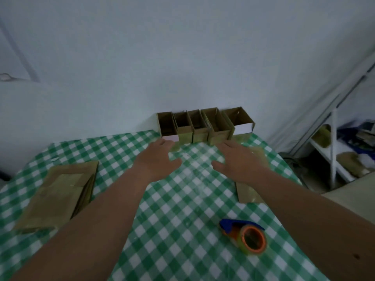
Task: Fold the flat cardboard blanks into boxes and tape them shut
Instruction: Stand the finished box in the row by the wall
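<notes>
Several folded brown cardboard boxes (203, 126) stand in a row against the wall at the table's far edge, their open sides facing me. My left hand (158, 159) and my right hand (237, 161) reach out over the table just short of the row, fingers spread, holding nothing. A stack of flat cardboard blanks (58, 195) lies at the left. Another flat piece of cardboard (247, 193) lies partly under my right forearm. A tape dispenser (245, 236) with a blue handle and orange core rests at the near right.
The table wears a green and white checked cloth (182, 199). A white wall rises right behind the boxes. To the right of the table stands a white shelf rack (332, 151) with assorted items.
</notes>
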